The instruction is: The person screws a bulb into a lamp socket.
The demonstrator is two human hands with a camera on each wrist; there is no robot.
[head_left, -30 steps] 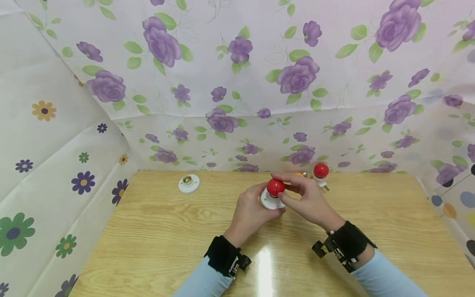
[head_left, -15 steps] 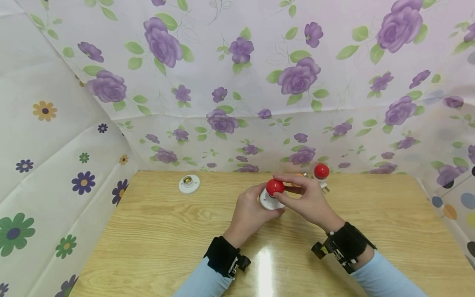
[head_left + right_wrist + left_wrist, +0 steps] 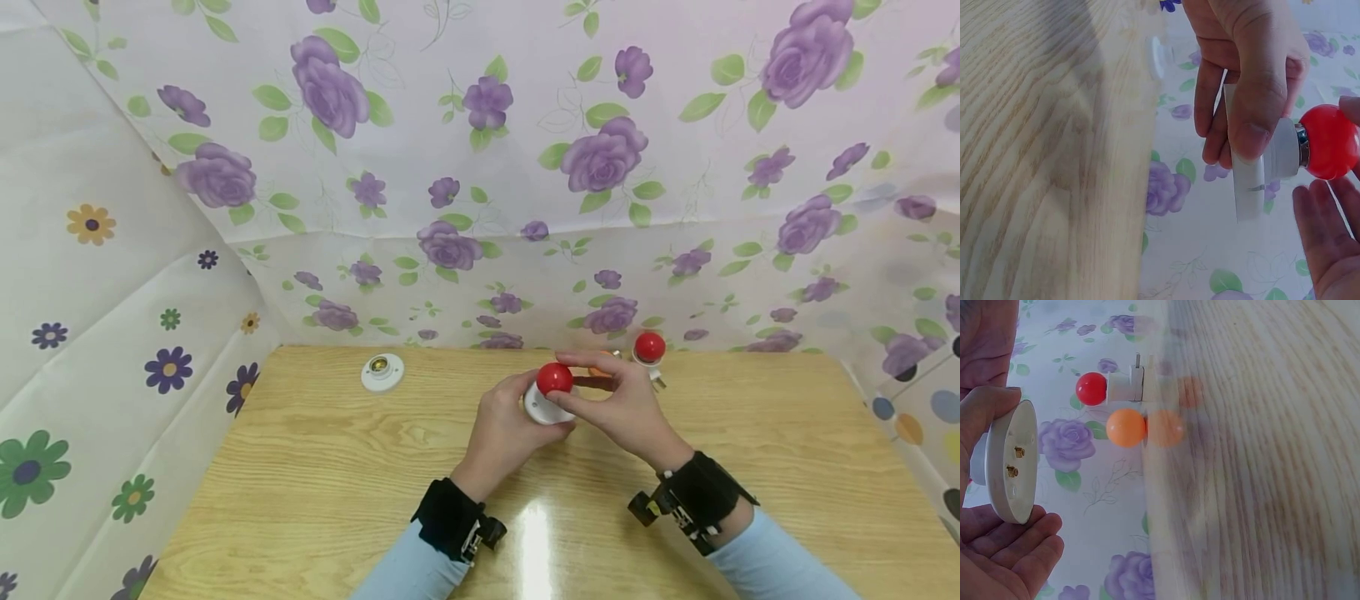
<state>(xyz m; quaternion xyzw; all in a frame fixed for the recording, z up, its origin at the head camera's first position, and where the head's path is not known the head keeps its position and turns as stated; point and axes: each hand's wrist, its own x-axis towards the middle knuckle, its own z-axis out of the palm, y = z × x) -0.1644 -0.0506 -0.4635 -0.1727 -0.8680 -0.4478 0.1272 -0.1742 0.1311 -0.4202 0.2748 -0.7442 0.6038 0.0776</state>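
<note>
In the head view, my left hand [image 3: 504, 423] grips a round white lamp holder [image 3: 540, 410] by its rim, above the table. A red light bulb [image 3: 555, 378] sits in the holder's socket, and my right hand [image 3: 624, 410] pinches it between thumb and fingers. From the right wrist, a thin band of the bulb's metal base [image 3: 1302, 145] shows between the red globe and the white collar. The left wrist view looks at the holder's hollow underside [image 3: 1015, 465], where two brass screws are visible.
Another white lamp holder [image 3: 382, 372] lies at the table's back left. At the back right stand a red bulb [image 3: 649, 347] in a white plug-in socket and an orange bulb [image 3: 1126, 427], partly hidden by my right hand in the head view. A floral cloth [image 3: 450, 292] rises behind.
My right thumb has slid left across the front of the red bulb, while the index finger has shifted slightly right. My left hand and the lamp holder stay nearly still.
</note>
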